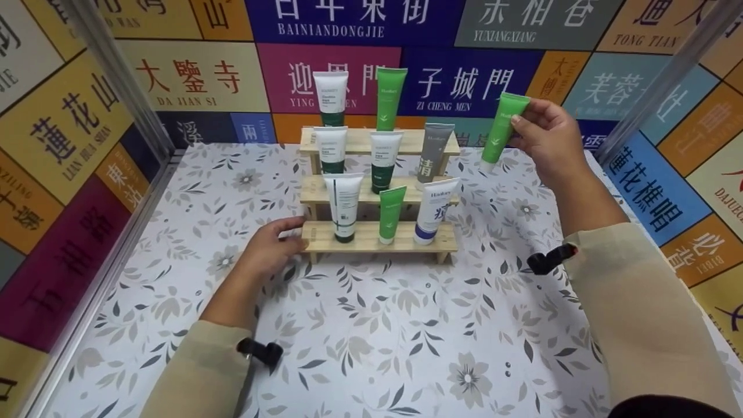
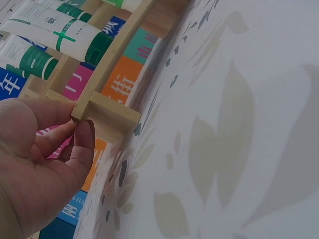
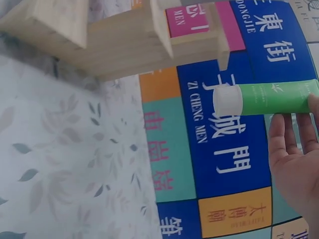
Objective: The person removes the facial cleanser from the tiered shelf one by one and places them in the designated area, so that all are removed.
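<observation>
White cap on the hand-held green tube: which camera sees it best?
The right wrist view: the white cap looks large and uncovered there. The head view shows it small and faint against the patterned tablecloth; the left wrist view doesn't show it.

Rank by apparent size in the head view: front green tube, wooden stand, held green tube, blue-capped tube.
Largest: wooden stand
Held green tube, blue-capped tube: look alike, unranked
Smallest: front green tube
</observation>
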Motion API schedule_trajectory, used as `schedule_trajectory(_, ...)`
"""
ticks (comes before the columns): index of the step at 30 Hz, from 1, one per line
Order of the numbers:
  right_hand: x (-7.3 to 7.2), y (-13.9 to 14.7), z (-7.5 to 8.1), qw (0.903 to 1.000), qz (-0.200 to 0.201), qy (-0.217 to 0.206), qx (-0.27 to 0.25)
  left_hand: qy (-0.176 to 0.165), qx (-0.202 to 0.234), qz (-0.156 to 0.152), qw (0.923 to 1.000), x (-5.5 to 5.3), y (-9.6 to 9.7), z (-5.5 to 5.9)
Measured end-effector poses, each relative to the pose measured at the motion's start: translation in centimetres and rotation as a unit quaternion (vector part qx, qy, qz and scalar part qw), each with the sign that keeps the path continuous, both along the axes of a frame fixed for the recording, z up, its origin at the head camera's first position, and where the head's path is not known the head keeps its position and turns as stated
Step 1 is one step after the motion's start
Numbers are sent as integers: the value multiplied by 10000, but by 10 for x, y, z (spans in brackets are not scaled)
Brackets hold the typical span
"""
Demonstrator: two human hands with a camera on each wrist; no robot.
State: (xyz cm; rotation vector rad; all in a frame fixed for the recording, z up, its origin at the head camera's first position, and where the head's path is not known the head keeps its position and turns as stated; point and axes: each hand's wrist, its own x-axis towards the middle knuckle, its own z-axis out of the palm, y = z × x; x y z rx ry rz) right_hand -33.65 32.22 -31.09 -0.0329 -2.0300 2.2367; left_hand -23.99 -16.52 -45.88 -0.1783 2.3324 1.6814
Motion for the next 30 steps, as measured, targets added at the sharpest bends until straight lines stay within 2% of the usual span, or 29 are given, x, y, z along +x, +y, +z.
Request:
schedule_trajectory(6,6,15,-30,9996,61,-239,101,171,71,-5,9998,0,1,-2)
schedule_trajectory(18,10,30,-86,9953,285,-753,546,164,-40,-9,9999,-2,0,-2)
schedule_trajectory(26,10,30,-105,9934,395,-1009,388,173,3,-29,9998,-1,-1,-2)
schedule_trajectory(30,11,29,-112,9913,356,-1154,523,234,12,-45,9997,0,-2,-3)
